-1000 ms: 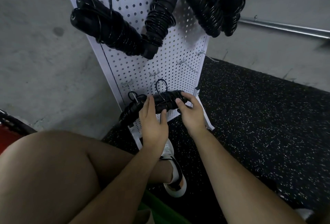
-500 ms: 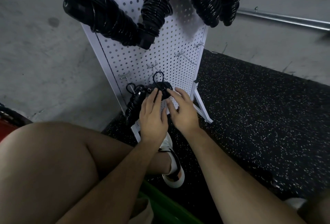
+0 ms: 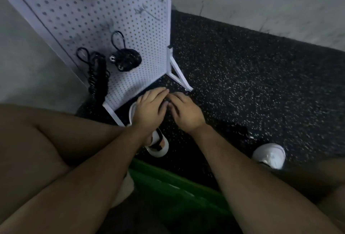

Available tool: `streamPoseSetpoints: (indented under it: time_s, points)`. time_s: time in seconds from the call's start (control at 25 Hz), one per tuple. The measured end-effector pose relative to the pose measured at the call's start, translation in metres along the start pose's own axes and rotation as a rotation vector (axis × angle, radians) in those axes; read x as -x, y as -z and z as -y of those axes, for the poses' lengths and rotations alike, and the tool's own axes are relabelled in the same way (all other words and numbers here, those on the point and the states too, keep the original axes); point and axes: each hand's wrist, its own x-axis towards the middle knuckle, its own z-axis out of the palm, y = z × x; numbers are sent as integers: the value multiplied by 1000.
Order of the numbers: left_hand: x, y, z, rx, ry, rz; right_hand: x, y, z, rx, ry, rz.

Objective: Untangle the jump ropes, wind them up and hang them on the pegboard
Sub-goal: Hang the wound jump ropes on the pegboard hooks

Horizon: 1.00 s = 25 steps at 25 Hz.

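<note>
Two on pegboard (image 3: pixel 130 9): L rope (image 3: pixel 98 78) hangs vertical, R rope (image 3: pixel 127 62) end-on.

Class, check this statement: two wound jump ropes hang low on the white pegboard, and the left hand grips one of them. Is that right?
Not quite. In the head view the left hand grips nothing; it hovers open over the floor, below the pegboard. The two wound jump ropes do hang low on it.

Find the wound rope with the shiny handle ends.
Head view, left of centre: the wound rope hangs low on the pegboard, right of the longer bundle.
</note>
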Motion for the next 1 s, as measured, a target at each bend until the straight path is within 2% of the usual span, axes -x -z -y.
streamPoseSetpoints:
  time_s: [0.16, 0.32, 0.44, 0.52, 0.64, 0.76, 0.88, 1.0]
  points:
    - [18, -55, -23, 67, 25, 418, 68, -6, -45, 70, -171, 132]
    - [46, -102, -58, 222, 36, 926, 138, -11, -90, 111, -524, 454]
    - [74, -131, -77, 236, 63, 1179, 158, -16, -100, 61, -650, 724]
    - [93, -142, -84, 216, 119, 1292, 168, -28, -101, -69, -749, 776]
    - [108, -152, -86, 213, 152, 1314, 182, -50, -99, -241, -945, 680]
    - [106, -153, -82, 252, 198, 1277, 183, -58, -97, -363, -1049, 552]
    - [100, -147, -80, 305, 310, 1123, 170, -48, -94, -501, -1141, 469]
    - [84, -133, -79, 380, 512, 857, 139, -33, -87, -564, -1139, 362]
